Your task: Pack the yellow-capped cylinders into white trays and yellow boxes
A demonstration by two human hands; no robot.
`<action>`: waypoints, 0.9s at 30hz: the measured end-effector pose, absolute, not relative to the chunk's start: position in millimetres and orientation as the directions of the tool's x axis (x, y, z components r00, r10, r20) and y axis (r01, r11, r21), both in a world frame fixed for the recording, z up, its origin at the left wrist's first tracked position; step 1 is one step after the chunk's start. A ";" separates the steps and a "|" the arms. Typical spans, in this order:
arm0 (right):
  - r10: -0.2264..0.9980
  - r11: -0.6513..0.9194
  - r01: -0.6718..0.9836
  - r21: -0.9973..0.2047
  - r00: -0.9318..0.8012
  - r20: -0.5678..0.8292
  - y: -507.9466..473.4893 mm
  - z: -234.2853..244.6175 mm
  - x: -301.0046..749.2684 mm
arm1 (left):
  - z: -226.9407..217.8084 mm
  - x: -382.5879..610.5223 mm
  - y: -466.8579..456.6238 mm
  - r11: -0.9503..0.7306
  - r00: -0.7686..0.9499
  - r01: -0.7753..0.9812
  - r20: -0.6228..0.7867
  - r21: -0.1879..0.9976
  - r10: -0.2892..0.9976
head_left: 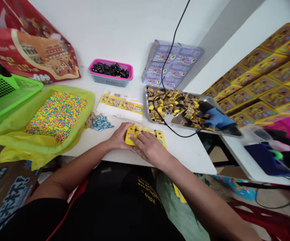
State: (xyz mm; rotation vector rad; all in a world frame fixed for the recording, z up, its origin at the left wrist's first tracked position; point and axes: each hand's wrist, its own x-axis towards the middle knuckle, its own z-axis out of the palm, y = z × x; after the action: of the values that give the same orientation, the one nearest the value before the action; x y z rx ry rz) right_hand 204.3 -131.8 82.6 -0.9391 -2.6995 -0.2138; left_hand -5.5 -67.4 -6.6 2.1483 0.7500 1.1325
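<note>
Yellow rectangular cardboard box [129, 135] near, between yellow plastic-lined tray [10, 129] left and rectangular silver metal tray [168, 118] right; pink-rimmed plastic basket [109, 80] far.

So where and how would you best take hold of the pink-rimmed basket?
Probably by the pink rim, at both short ends, coming from the front and above: the basket is oblong, stands upright with the white wall behind, and its loose black pieces call for a level lift.

yellow box [130, 138] | printed, red-and-white patch at left, blue marking at right | open on top, round yellow pieces [139, 128] showing side by side, partly hidden by fingers [141, 137] | long side crosswise | at desk's [187, 150] front edge, contact unclear
</note>
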 end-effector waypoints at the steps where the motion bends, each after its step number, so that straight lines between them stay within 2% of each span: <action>1: 0.577 0.786 0.617 0.043 -0.756 0.308 -130.4 81.8 203.4 | -7.8 -5.2 -66.8 -0.661 0.471 0.185 0.525 0.727 0.709; 6: 0.626 0.765 0.628 -0.143 -0.672 0.396 -122.6 84.1 207.5 | -15.5 -4.4 -64.2 -0.615 0.457 0.119 0.507 0.779 0.731; 9: 0.648 0.753 0.626 -0.203 -0.655 0.388 -121.3 86.2 210.6 | -19.0 -5.2 -63.7 -0.589 0.463 0.086 0.491 0.803 0.738; 19: 0.617 0.784 0.561 -0.266 -0.655 0.436 -121.8 81.2 215.2 | -22.2 -8.7 -62.6 -0.613 0.488 0.069 0.509 0.787 0.709; 27: 0.616 0.787 0.550 -0.277 -0.679 0.400 -121.3 79.3 221.1 | -20.2 -10.7 -62.1 -0.617 0.508 0.077 0.502 0.783 0.700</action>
State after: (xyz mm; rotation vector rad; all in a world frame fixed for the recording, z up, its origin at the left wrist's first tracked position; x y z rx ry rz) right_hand 221.1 -121.3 79.3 -0.8720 -2.4981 0.1836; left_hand -10.7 -62.1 -20.2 2.0331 0.6335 1.1100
